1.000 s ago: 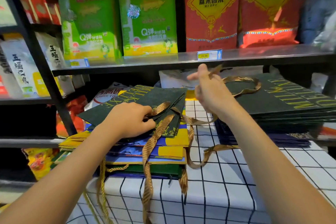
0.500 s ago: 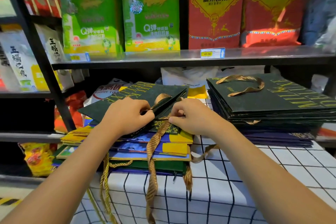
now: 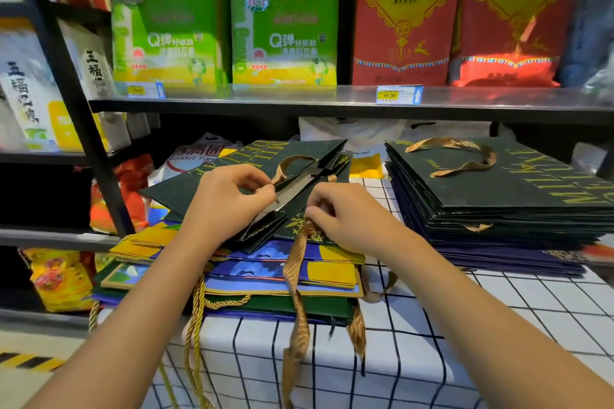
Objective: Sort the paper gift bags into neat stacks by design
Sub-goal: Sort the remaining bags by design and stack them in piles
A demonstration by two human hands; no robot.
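Both hands pinching: left hand (image 3: 226,206) dark green bag (image 3: 232,189), right hand (image 3: 345,219) gold ribbon (image 3: 295,272); sorted stack (image 3: 498,206) beside.

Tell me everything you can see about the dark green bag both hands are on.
The dark green bag is flat-folded matte paper with gold lettering and gold ribbon handles. It lies tilted atop the mixed pile, its mouth slightly open. The left hand grips its opening edge; the right hand pinches a ribbon handle hanging over the pile's front.

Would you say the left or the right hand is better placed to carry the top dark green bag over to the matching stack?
Probably the left hand: it already pinches the dark green bag, while the right hand holds only the gold ribbon handle.
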